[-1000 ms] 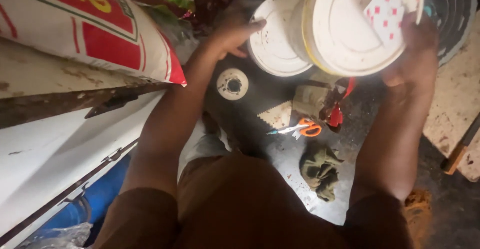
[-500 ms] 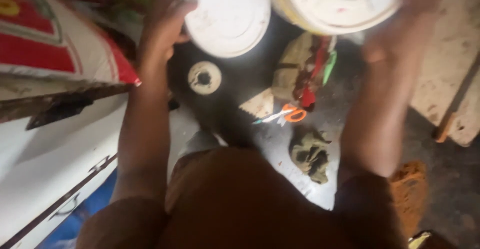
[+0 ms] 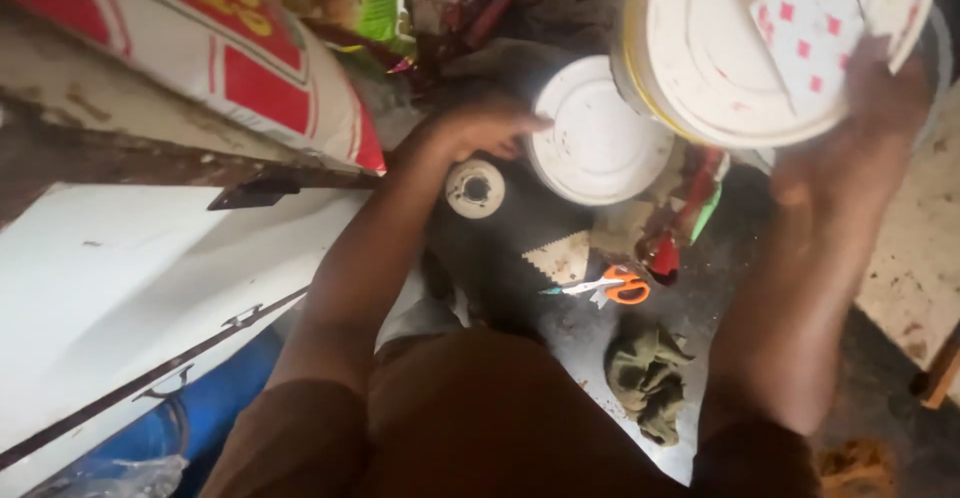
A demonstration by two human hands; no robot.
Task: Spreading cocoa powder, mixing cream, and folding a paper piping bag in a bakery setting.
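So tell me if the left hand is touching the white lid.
Touching. The head view shows the left hand's fingertips resting on the edge of the white lid, no gap visible.

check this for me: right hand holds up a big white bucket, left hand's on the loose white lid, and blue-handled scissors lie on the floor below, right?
Not quite: the scissors have orange handles, not blue, as the head view shows. The rest stands: the right hand holds up the big white bucket, and the left hand is on the loose white lid.
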